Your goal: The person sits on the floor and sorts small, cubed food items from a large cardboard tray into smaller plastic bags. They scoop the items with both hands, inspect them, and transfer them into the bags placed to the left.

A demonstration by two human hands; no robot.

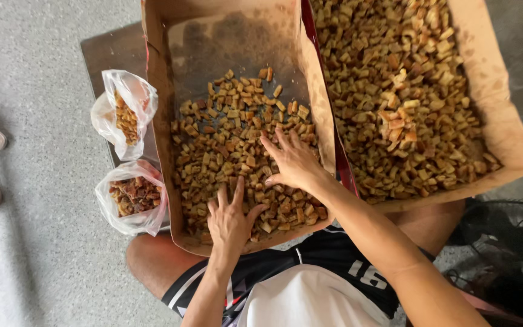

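— Where were the hands at that moment?

— Both were down in the nearer cardboard box [163, 103], the one resting across the person's lap. The left hand [230, 219] lay flat near the box's near edge, fingers spread wide, palm down on the small brown dried pieces [225, 130]. The right hand [295, 162] lay a little farther in and to the right, also open and spread, its fingertips resting on the same layer.

— Was either hand holding anything?

— Neither was closed on anything that I could see; both were pressed open on the pieces, which lay under and all around them. The layer was thin — bare cardboard showed at the far end of the box, well beyond the fingers.

— And the other box?

— The second cardboard box [497, 91] sat just beside the first on the right, their walls touching, and it was heaped much fuller with the same kind of pieces. The right forearm crossed over its near corner.

— Anything on the left?

— Two small clear plastic bags stood just outside the box's left wall: the farther bag [123, 112] held paler pieces, the nearer bag [133, 197] darker, reddish ones. Both were open at the top and apart from the hands.
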